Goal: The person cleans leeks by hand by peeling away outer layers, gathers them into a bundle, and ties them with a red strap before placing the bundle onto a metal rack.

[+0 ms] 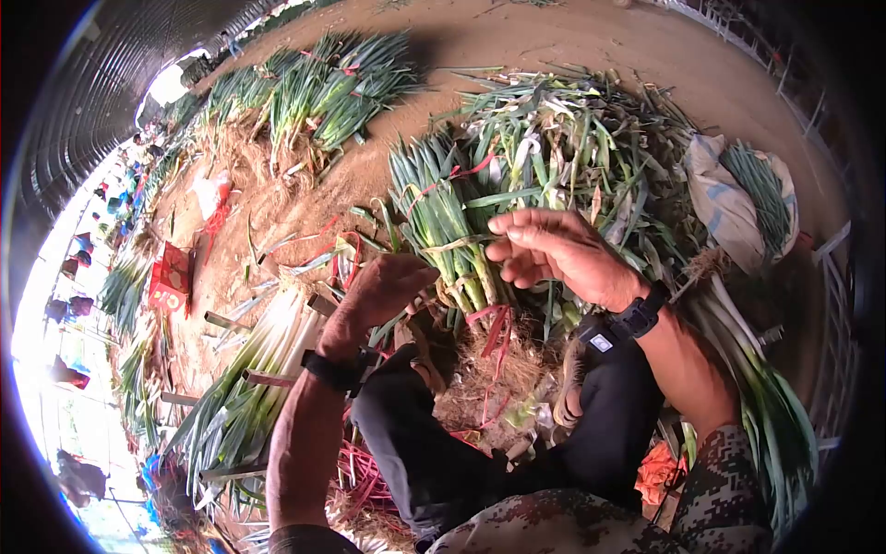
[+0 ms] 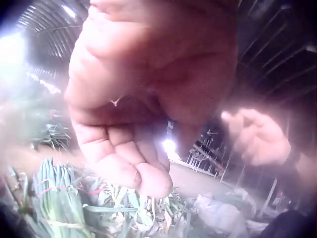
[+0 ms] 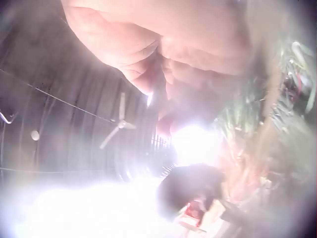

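Observation:
A bundle of green onions [image 1: 449, 217] stands root-end toward the person between their feet, with a red tie [image 1: 494, 321] low down and a straw-coloured band [image 1: 459, 245] round its middle. The left hand [image 1: 392, 286] hovers at the bundle's left side. In the left wrist view its fingers [image 2: 126, 163] hang loosely bent, with nothing in them. At the right side of the bundle is the right hand [image 1: 563, 254], raised with thumb and fingers slightly bent and apart, its fingertips close to the band's end. No held thing shows in that hand. Glare blurs the right wrist view.
A heap of loose leaves and stalks [image 1: 591, 138] lies behind the bundle. More tied bundles [image 1: 314, 92] sit at the back left, pale leeks [image 1: 268, 369] at the left. A white sack [image 1: 724, 198] stands right, a red box [image 1: 170, 280] left, pink ties [image 1: 360, 475] by the leg.

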Tool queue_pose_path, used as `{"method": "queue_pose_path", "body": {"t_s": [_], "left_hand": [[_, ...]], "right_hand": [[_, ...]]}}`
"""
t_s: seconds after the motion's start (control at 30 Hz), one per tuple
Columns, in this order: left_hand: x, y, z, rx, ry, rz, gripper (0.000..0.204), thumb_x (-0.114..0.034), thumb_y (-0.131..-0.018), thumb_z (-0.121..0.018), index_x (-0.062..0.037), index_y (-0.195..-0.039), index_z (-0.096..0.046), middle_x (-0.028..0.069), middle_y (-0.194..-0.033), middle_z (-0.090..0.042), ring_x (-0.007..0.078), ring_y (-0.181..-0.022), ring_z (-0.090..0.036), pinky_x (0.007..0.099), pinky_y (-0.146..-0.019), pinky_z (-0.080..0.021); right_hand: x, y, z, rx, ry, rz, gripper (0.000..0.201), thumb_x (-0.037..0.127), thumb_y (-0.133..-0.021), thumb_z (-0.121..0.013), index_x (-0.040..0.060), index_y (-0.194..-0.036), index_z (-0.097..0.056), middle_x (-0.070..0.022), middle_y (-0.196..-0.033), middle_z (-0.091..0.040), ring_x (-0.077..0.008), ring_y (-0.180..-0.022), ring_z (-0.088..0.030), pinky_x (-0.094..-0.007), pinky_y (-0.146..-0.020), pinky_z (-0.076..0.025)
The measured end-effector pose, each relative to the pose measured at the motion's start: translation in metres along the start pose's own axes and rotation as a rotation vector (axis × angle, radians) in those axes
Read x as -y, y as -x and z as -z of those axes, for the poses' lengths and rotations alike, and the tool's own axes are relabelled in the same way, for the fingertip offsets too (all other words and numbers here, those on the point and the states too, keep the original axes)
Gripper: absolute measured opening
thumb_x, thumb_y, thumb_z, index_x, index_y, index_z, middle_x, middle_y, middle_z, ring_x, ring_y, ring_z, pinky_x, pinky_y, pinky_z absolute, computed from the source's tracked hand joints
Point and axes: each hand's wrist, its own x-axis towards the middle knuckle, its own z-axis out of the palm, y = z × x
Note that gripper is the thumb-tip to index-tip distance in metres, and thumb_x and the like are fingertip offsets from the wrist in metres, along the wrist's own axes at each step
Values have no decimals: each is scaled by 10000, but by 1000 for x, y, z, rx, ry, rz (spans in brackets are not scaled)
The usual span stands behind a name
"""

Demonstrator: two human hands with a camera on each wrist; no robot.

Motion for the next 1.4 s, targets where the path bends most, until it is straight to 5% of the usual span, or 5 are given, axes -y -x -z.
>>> {"method": "queue_pose_path", "body": {"t_s": [0.23,0.4,0.8,1.07,1.4], "left_hand": [[-7,-21,-104,37,417,238,331,-303,-963,-625,-4,-1070,-715,44,-815,-709,106,-631,-641,265,-570,-501],[78,-69,-189,62,90,230,383,-389,-890,-649,-58,-1062,-736,160,-886,-732,292,-850,-708,398,-776,-537],[179,-152,-299,69,-209,350,260,-333,-833,-662,-136,-994,-712,129,-1090,-675,357,-971,-664,474,-803,-536],[176,-195,-305,457,-338,455,272,-354,-842,-634,-120,-923,-748,163,-867,-715,371,-859,-692,477,-732,-532],[184,-169,-279,386,-316,399,320,-451,-882,-638,-169,-984,-748,158,-883,-712,350,-869,-688,465,-778,-524]], "right_hand": [[24,42,-14,-64,-143,217,317,238,-1007,-559,49,-1256,-615,-94,-996,-708,-163,-776,-694,-290,-682,-575],[-11,31,66,-93,114,-151,312,287,-1004,-576,40,-1183,-648,-85,-966,-715,-141,-760,-693,-259,-663,-564],[-349,-72,199,-273,-4,-702,265,249,-976,-629,29,-1122,-637,-53,-874,-700,-85,-662,-638,-247,-562,-498],[-408,-104,204,-76,293,-415,297,248,-977,-583,27,-1172,-617,-106,-792,-701,-194,-714,-698,-342,-658,-527],[-429,-140,196,216,916,-44,465,595,-864,-586,172,-1023,-696,-170,-678,-663,-386,-654,-658,-484,-610,-526]]}}
